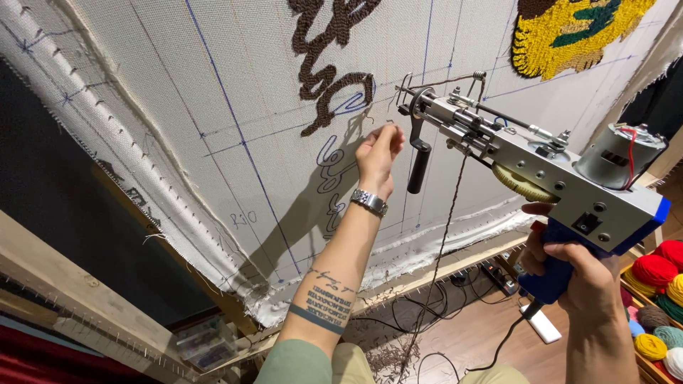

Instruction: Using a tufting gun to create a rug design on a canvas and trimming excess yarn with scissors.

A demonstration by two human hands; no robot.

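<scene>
My right hand [569,263] grips the blue handle of a silver tufting gun [541,156], held up near a white cloth [178,107] stretched on a wooden frame. The gun's needle end sits near a patch of brown tufted lines [324,67]. My left hand [377,149], with a metal watch on the wrist, pinches the brown yarn strand [437,249] just left of the gun's tip, close to the cloth. The yarn hangs from the gun toward the floor. A yellow and green tufted patch [569,32] lies at the upper right of the cloth.
The wooden frame beam [64,284] with tack strips runs along the lower left. Balls of red, yellow, green and blue yarn [658,299] fill a shelf at the right. A power strip [498,277], cables and yarn scraps lie on the wooden floor below.
</scene>
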